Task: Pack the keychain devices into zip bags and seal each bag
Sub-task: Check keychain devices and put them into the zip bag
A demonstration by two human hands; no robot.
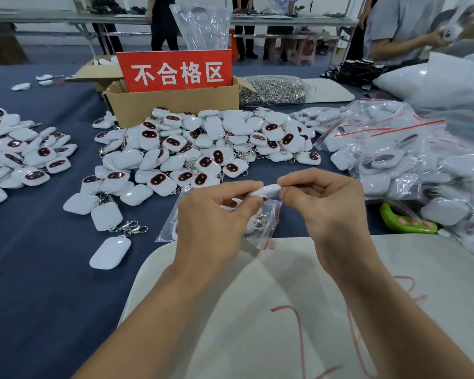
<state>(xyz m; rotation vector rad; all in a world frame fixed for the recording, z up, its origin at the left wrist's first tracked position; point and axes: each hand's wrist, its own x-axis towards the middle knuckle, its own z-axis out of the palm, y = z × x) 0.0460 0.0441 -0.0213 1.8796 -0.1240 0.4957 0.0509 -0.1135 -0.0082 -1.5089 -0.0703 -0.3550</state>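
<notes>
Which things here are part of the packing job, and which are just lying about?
Part of the job:
left hand
right hand
white plastic keychain device
clear zip bag
central heap of white devices

Lying about:
green plastic toy
cardboard box with red sign

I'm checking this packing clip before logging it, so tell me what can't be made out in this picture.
- Head view: the zip bag is mostly behind the left hand; whether it is sealed is hidden.
- The white device is pinched between both hands; the right hand covers one end.
- The cardboard box interior is blocked by the red sign.
- The green object is partly under bagged devices.
</notes>
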